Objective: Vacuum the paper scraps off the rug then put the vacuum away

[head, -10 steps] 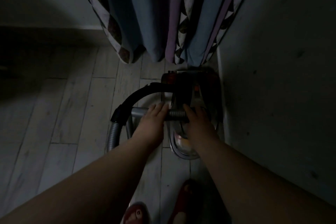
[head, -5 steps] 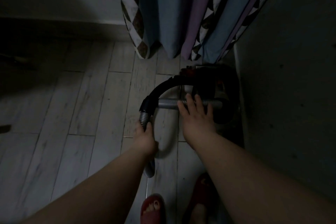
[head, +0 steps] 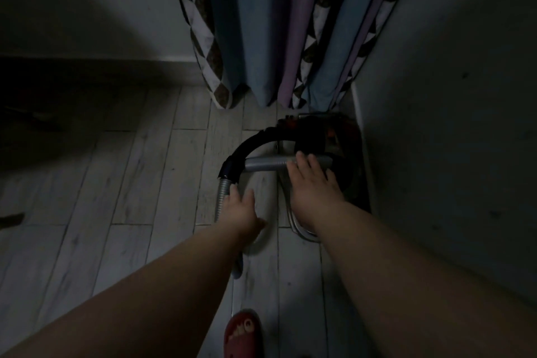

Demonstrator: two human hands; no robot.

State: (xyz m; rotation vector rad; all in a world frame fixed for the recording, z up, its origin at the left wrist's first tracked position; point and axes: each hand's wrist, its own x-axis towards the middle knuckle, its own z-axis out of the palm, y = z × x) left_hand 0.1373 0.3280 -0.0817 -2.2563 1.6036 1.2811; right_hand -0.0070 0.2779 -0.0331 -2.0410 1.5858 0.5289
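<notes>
The dark canister vacuum [head: 315, 134] sits on the floor in the corner, against the right wall and just below the curtain. Its black hose [head: 251, 144] arcs left to a cuff, from which a grey ribbed hose [head: 221, 197] runs down towards me. A grey tube [head: 263, 166] lies across the vacuum. My right hand [head: 312, 183] rests on that tube with its fingers laid flat over it. My left hand [head: 242, 211] lies on the ribbed hose below the cuff, fingers loosely extended. No rug or paper scraps are in view.
Blue, purple and patterned curtains [head: 276, 26] hang to the floor behind the vacuum. A wall [head: 450, 131] closes off the right side. Pale plank flooring [head: 122, 197] spreads to the left, dark at its far edge. My foot in a red slipper [head: 244, 331] is at the bottom.
My left hand left the tube, dropped onto the ribbed hose and has loosened its grip there. My right hand stayed on the tube. The view shifted so the vacuum sits further right.
</notes>
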